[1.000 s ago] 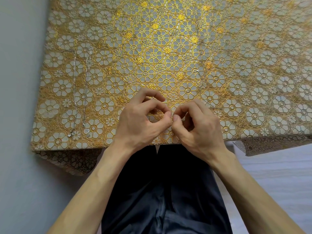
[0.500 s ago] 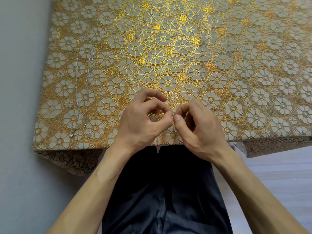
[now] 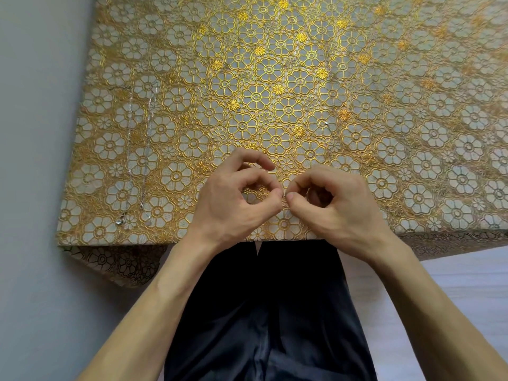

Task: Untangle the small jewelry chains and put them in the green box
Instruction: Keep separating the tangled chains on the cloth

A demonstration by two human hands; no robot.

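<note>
Counter [image 3: 439, 232] is fully covered by a gold floral lace cloth [image 3: 255, 97]. Cloth overhangs the near edge, with a folded corner [image 3: 118, 262] hanging near left. Plain grey wall [image 3: 33, 160] along the left. Dark trousers [image 3: 261, 312] near centre. Pale striped surface [image 3: 453, 276] near right, material unclear.

The scene is lit softly and evenly. A bright sheen is seen on the gold pattern at the middle of the surface [image 3: 384, 133], dulled toward its left and right edges. Faint shadows are cast under the left hand [image 3: 233, 200] and right hand [image 3: 339, 204]; the thin chain [image 3: 284, 195] pinched between them is barely resolved. The surface's left edge is bowed slightly by the wide lens.
</note>
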